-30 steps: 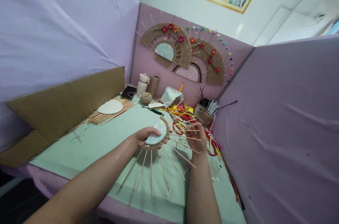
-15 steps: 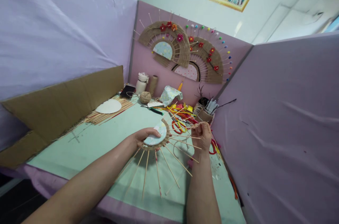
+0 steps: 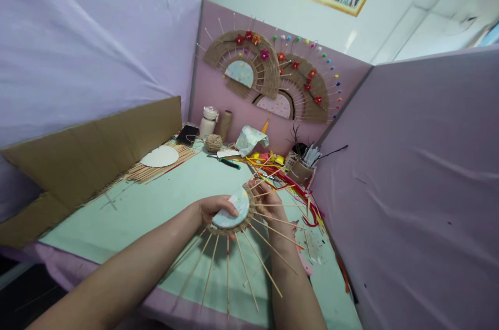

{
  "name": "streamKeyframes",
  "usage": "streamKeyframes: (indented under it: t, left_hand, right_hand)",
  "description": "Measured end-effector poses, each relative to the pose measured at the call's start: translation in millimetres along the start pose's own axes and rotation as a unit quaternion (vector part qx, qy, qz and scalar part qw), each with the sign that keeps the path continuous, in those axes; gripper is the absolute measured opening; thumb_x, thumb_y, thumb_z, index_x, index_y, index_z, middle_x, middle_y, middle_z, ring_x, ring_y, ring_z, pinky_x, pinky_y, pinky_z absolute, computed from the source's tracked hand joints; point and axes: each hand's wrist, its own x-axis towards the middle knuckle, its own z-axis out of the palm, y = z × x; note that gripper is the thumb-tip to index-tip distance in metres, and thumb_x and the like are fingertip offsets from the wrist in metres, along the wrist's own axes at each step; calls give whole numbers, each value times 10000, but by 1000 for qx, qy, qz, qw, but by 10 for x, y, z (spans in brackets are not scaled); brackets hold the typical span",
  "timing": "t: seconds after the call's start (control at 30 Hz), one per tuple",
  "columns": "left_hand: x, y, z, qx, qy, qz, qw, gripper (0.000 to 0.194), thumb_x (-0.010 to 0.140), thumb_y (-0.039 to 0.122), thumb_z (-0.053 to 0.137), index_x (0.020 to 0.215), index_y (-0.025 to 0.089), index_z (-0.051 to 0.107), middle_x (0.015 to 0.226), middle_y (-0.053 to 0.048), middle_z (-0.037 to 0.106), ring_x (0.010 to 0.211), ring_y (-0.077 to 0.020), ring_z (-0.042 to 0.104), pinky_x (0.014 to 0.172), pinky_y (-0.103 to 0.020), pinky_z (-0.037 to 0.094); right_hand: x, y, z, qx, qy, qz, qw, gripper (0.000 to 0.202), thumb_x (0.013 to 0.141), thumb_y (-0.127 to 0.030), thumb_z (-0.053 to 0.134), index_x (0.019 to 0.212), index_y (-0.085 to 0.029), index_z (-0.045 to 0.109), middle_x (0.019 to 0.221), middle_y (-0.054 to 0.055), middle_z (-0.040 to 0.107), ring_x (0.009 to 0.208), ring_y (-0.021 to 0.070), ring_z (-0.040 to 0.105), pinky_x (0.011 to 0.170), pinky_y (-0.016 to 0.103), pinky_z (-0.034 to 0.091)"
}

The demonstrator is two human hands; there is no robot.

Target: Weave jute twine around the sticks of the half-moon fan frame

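Note:
My left hand (image 3: 215,208) grips a half-round panel (image 3: 235,210) covered in pale blue patterned cloth, thumb on its face and the other fingers mostly behind. Around its curved edge runs a band of woven brown twine (image 3: 250,211). Thin wooden sticks (image 3: 239,262) fan out from that band, downward and to the right. My right hand (image 3: 268,200) is among the upper right sticks, partly behind them, with its fingertips pinched on the twine at the band's upper end. The sticks partly cover those fingers, and the strand itself is hard to see.
Pliers (image 3: 229,163), a twine ball (image 3: 213,143) and a white bottle (image 3: 209,121) stand toward the back. Loose sticks and a white oval (image 3: 159,156) lie left, beside a cardboard strip (image 3: 97,150). Colourful pipe cleaners (image 3: 300,192) are at right. Finished fan pieces (image 3: 265,67) hang behind.
My right hand has moved left and inward, from the outer stick ends to the woven band. The panel has shifted slightly down and right in my left hand.

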Motion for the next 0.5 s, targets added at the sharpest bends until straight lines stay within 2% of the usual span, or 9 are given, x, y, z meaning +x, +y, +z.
streamKeyframes:
  t: [0.1, 0.27, 0.4, 0.5]
  left_hand:
    - [19, -22, -26, -1, 1, 10, 1000, 322, 622, 87, 613, 944, 74, 638, 790, -133, 710, 674, -214, 668, 555, -300, 527]
    - [6, -8, -25, 9, 22, 45, 999, 290, 623, 101, 654, 912, 77, 641, 790, -129, 712, 667, -214, 669, 640, -352, 533]
    - [25, 16, 6, -38, 35, 50, 997, 317, 706, 315, 654, 901, 65, 638, 821, -160, 708, 735, -257, 674, 685, -398, 526]
    - [78, 28, -22, -88, 88, 64, 990, 375, 743, 412, 599, 880, 66, 640, 806, -153, 710, 734, -250, 674, 708, -383, 520]
  right_hand:
    - [22, 110, 50, -4, -8, 36, 999, 135, 734, -269, 662, 774, -149, 616, 686, 25, 695, 558, 142, 633, 519, 251, 519]
    - [75, 112, 17, -8, 9, -27, 1000, 80, 746, -234, 645, 787, -169, 622, 738, 15, 708, 635, 140, 653, 583, 251, 532]
    - [82, 56, -26, 0, 33, -44, 998, 65, 755, -236, 640, 799, -188, 632, 784, 12, 716, 736, 140, 671, 677, 267, 544]
    - [51, 29, -9, 7, 52, -32, 998, 65, 761, -235, 633, 797, -181, 639, 791, 30, 718, 763, 153, 676, 675, 273, 544]
